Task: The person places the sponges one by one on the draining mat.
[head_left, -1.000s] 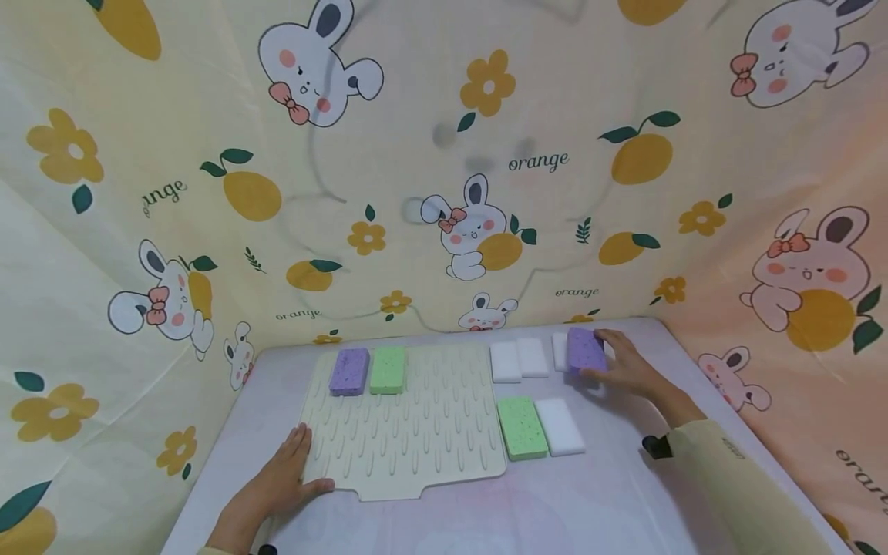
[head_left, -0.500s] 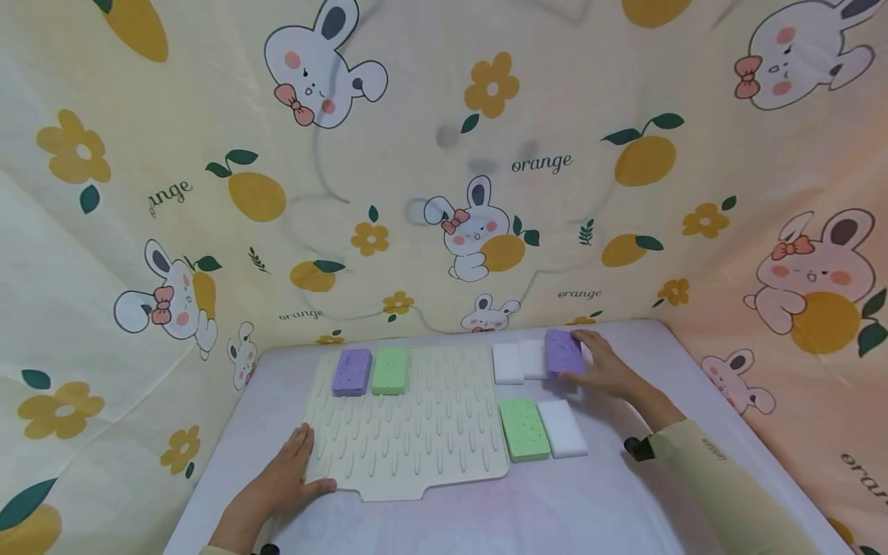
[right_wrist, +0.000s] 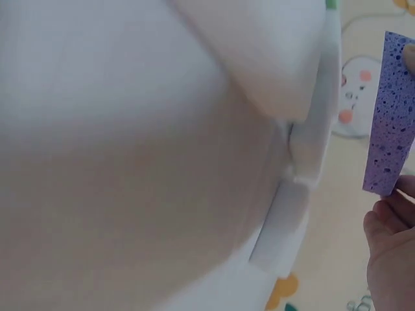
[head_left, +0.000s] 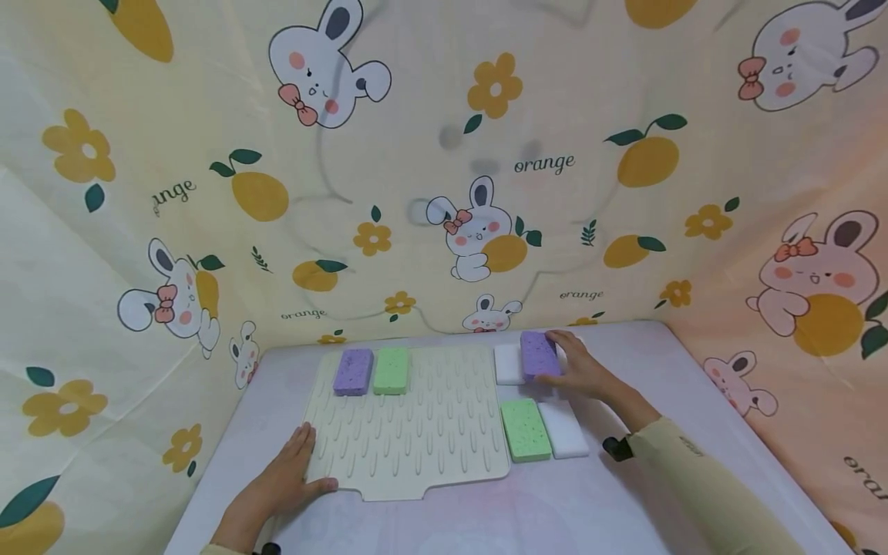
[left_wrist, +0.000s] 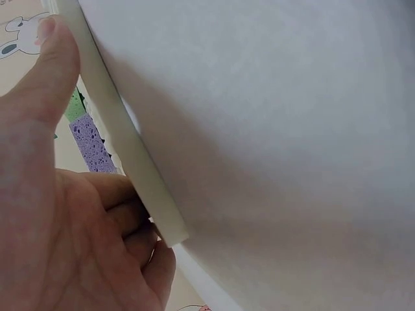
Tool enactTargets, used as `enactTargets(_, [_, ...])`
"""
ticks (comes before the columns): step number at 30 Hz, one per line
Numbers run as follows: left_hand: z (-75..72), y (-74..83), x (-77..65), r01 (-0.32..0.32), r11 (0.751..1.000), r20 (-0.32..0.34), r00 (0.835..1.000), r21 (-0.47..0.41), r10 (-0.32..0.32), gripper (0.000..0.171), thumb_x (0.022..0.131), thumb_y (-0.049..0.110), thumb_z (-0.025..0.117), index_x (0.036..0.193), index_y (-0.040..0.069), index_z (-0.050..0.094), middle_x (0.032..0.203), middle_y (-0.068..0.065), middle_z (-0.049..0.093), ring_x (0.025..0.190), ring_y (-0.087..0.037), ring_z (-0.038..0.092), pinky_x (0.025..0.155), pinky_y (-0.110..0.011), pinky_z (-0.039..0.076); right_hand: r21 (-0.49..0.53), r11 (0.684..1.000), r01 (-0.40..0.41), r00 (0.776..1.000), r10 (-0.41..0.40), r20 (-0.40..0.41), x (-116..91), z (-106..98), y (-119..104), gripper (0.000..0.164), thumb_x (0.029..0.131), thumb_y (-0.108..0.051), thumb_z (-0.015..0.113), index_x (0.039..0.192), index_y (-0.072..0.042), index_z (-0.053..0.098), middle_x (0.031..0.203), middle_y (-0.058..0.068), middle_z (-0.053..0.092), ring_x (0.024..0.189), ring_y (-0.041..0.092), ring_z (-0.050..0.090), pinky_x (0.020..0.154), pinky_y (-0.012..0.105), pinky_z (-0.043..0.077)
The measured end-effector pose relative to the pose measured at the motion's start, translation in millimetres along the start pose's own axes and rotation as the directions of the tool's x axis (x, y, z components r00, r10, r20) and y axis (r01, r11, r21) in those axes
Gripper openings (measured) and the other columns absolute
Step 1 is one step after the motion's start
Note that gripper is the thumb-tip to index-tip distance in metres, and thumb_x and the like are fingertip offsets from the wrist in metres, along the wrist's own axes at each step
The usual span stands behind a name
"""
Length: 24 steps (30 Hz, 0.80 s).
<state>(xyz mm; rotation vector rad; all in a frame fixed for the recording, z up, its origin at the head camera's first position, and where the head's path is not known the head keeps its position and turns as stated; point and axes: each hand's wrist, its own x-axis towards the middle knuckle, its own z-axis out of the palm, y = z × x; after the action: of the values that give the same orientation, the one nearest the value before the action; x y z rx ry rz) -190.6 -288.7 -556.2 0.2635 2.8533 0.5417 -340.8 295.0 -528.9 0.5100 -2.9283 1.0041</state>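
Observation:
My right hand [head_left: 585, 371] grips a purple sponge [head_left: 537, 356] by its right side, thumb below and fingers at the top. The right wrist view shows this sponge [right_wrist: 391, 116] raised above the white blocks [right_wrist: 282, 227], pinched by the fingers. On the left, my left hand [head_left: 280, 482] rests against the near left corner of a cream ridged mat [head_left: 451, 439], thumb along its front edge. Another purple sponge [head_left: 354, 371] and a green sponge [head_left: 391, 371] lie side by side at the mat's back left. In the left wrist view the fingers meet the mat's edge [left_wrist: 152, 188].
Right of the mat, a green sponge [head_left: 525, 430] lies beside a white block [head_left: 565, 430]. Behind them another white block [head_left: 509, 364] is partly covered by the held sponge. A rabbit-and-orange patterned cloth [head_left: 388, 154] hangs around the table [head_left: 486, 516].
My right hand has carried the purple sponge leftward over the back white blocks, closer to the mat. The left hand has stayed at the mat's corner.

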Motion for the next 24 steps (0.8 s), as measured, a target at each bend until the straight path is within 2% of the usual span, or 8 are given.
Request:
enactTargets(9, [0.2, -0.1, -0.4, -0.001, 1.000, -0.004, 1.000, 0.014, 0.001, 0.123, 0.088, 0.063, 0.079, 0.160, -0.020, 0.023, 0.171, -0.038, 0.016, 0.159, -0.056, 0.014, 0.129, -0.066, 0.023, 0.012, 0.997, 0.078, 0.997, -0.078, -0.008, 8, 18, -21, 0.109, 0.086, -0.042, 0.091, 0.163, 0.007, 0.031, 0.166, 0.031, 0.032, 0.153, 0.053, 0.031, 0.123, 0.072, 0.033])
enactTargets(19, [-0.2, 0.1, 1.9, 0.009, 1.000, 0.013, 1.000, 0.015, -0.010, 0.126, 0.087, 0.065, 0.078, 0.160, -0.020, 0.020, 0.171, -0.038, 0.013, 0.160, -0.056, 0.012, 0.129, -0.066, 0.021, -0.023, 0.998, 0.059, 0.997, -0.058, 0.044, 18, 34, -50, 0.111, 0.087, -0.047, 0.088, 0.166, 0.003, 0.028, 0.170, 0.027, 0.028, 0.157, 0.049, 0.029, 0.125, 0.068, 0.032])
enactTargets(24, [-0.3, -0.3, 1.7, 0.018, 1.000, 0.015, 1.000, 0.015, -0.019, 0.128, 0.086, 0.068, 0.077, 0.161, -0.019, 0.020, 0.172, -0.038, 0.013, 0.160, -0.056, 0.012, 0.129, -0.066, 0.021, -0.003, 0.994, 0.111, 0.993, -0.111, 0.030, 25, 43, -61, 0.110, 0.087, -0.043, 0.090, 0.164, 0.006, 0.030, 0.168, 0.029, 0.030, 0.155, 0.050, 0.031, 0.124, 0.068, 0.034])
